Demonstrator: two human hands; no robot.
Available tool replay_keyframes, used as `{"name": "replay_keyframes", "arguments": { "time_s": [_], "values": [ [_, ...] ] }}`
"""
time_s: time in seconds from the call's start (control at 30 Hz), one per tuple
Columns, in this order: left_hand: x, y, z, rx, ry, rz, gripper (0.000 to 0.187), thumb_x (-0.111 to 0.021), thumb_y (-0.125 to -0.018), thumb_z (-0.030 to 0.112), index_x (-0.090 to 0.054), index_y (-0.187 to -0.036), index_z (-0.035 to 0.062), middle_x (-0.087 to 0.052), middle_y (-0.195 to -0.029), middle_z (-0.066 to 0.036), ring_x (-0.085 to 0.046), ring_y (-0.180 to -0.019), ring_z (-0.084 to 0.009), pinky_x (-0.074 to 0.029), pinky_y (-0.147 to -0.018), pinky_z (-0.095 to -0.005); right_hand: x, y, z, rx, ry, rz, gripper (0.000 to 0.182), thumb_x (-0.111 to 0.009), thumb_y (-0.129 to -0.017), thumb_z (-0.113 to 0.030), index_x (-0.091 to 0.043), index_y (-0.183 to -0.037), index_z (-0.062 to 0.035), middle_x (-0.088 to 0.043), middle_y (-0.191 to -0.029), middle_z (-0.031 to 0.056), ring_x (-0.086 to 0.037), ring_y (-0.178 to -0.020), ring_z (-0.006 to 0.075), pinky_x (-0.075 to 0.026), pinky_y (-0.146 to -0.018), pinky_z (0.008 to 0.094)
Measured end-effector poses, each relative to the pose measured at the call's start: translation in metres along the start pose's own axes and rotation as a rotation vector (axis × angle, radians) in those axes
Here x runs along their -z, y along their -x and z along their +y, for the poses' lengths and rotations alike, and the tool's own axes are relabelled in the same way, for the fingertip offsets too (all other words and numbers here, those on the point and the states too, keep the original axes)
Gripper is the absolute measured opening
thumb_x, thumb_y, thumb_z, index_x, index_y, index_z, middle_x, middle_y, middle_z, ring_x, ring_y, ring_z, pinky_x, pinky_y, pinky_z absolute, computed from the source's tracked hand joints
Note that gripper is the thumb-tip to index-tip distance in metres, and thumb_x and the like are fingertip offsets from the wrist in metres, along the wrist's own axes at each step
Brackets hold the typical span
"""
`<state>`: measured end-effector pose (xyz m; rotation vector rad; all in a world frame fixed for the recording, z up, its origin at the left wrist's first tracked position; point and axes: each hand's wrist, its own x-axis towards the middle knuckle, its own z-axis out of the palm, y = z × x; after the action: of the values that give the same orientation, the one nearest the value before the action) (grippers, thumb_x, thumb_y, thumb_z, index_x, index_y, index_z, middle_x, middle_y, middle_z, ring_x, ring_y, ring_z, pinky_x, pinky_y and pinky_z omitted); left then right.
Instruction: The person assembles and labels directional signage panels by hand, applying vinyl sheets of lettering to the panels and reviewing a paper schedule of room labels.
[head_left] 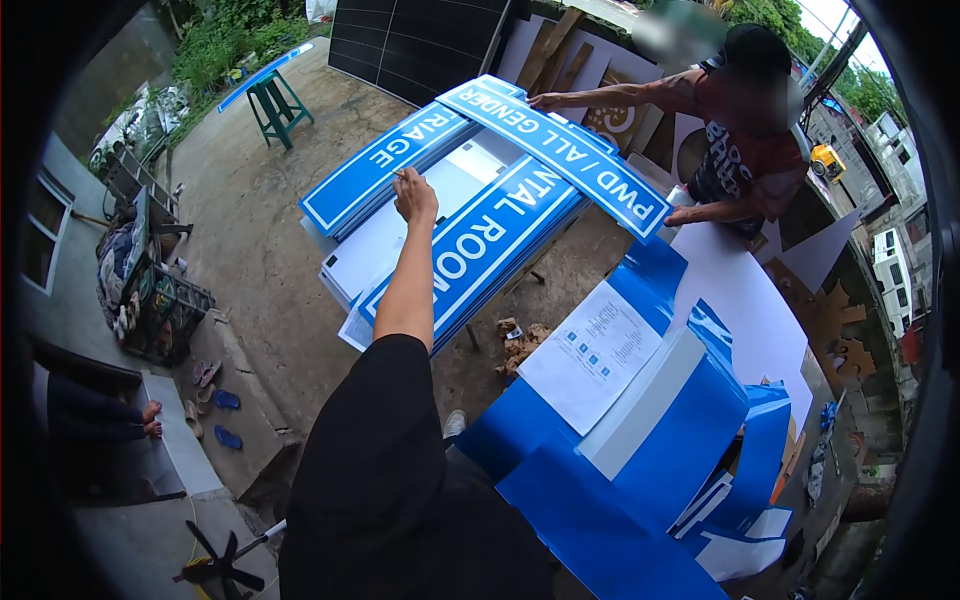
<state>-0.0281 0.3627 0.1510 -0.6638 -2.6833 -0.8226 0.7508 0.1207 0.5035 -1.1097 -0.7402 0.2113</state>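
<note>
My left hand [417, 197] is stretched forward over the stacked signs, its fingers closed in a pinch. A thin, brownish, pencil-like thing shows at the fingertips. Under and around the hand lie a blue sign [385, 165] reading TRIAGE and another blue sign [490, 235] whose visible letters end in NTAL ROOM. Between them is a white panel [385, 222]. Across their far ends lies a PWD / ALL GENDER sign [560, 145], with a co-worker's hands [683, 215] at its edge. My right hand is out of view.
A printed sheet [590, 355] rests on blue sheeting [640, 450] in front, beside a large white board [745, 300]. The co-worker [745, 150] stands at the right. Farther left are a green stool [278, 108], slippers [228, 438] and a black fan [222, 565].
</note>
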Motion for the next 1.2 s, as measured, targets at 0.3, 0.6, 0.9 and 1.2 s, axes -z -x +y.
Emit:
{"name": "replay_keyframes", "arguments": {
  "time_s": [0.3,0.6,0.9,1.2],
  "values": [
    [0.043,0.173,0.071,-0.509,0.738,-0.548,0.024,-0.062,-0.092,0.017,-0.047,-0.085,0.0004,-0.070,-0.093,-0.017,-0.070,-0.079,-0.0288,-0.051,-0.061,-0.0369,0.085,-0.019,-0.077,0.147,0.143,0.182,0.039,-0.047,-0.100,-0.017,-0.047,-0.130,0.0074,-0.047,-0.137,0.0216,-0.045,-0.124,0.0329,-0.033,-0.108,0.0437],
    [0.118,0.445,0.162,-0.668,0.971,-1.256,0.024,-0.066,-0.090,0.020,-0.050,-0.087,0.0011,-0.063,-0.080,-0.014,-0.065,-0.077,-0.0303,-0.048,-0.064,-0.0383,0.110,0.008,-0.168,0.264,0.089,0.435,0.039,-0.049,-0.100,-0.018,-0.048,-0.130,0.0065,-0.047,-0.137,0.0206,-0.045,-0.123,0.0327,-0.033,-0.108,0.0436],
    [0.103,0.434,0.135,-0.540,0.863,-1.004,0.027,-0.067,-0.088,0.012,-0.045,-0.076,0.0020,-0.069,-0.088,-0.018,-0.069,-0.084,-0.0281,-0.052,-0.065,-0.0349,0.158,0.023,-0.171,0.267,0.039,0.363,0.036,-0.053,-0.097,-0.015,-0.051,-0.127,0.0045,-0.048,-0.135,0.0229,-0.044,-0.123,0.0362,-0.035,-0.106,0.0467],
    [0.190,0.505,0.189,-1.038,0.965,-1.606,0.048,-0.064,-0.088,0.045,-0.057,-0.113,0.0045,-0.063,-0.114,-0.016,-0.061,-0.088,-0.0268,-0.049,-0.074,-0.0375,0.143,0.022,-0.164,0.301,-0.009,0.397,0.038,-0.048,-0.099,-0.014,-0.048,-0.131,0.0064,-0.045,-0.139,0.0236,-0.040,-0.126,0.0385,-0.028,-0.109,0.0507]
  ]
}}
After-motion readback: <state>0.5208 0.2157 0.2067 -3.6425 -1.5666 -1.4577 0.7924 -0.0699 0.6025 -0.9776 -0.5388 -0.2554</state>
